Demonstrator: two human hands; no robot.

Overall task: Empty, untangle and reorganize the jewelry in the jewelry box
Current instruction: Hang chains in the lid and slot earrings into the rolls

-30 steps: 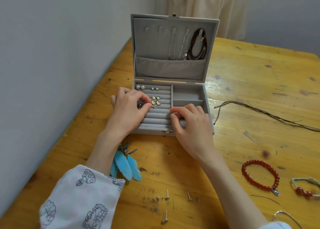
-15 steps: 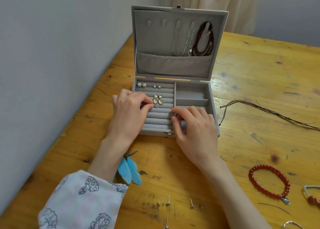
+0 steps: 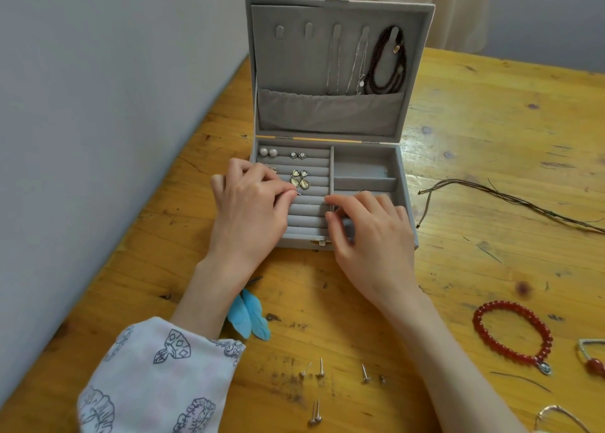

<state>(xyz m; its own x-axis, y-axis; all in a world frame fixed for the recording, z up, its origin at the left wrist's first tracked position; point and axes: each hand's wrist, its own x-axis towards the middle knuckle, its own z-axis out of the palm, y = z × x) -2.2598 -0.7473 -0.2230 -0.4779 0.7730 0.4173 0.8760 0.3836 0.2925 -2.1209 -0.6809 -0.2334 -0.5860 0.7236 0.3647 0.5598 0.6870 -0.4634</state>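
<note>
Head view has me looking down at the grey jewelry box (image 3: 406,184), which sits open on the wooden tabletop (image 3: 491,138) near the wall, lid upright. Going from the left: my left hand (image 3: 248,210) hovers over the ring-roll rows, thumb and forefinger pinched on what looks like a small stud earring (image 3: 297,193), too tiny to name surely. Just beyond it, pearl studs (image 3: 268,152) and drop earrings (image 3: 300,179) are already seated in the rolls. To do this step well, I judge the post should go straight down into the slit between two rolls, pressed gently until it stands, and kept apart from the drop pair. My right hand (image 3: 370,236) rests at the divider with fingers curled; whether it holds anything I cannot tell, though it could steady the box. Further right, a brown cord (image 3: 510,200) and a red bead bracelet (image 3: 510,334) lie on the tabletop, not yet stored, as do loose studs (image 3: 320,370) nearer me.
</note>
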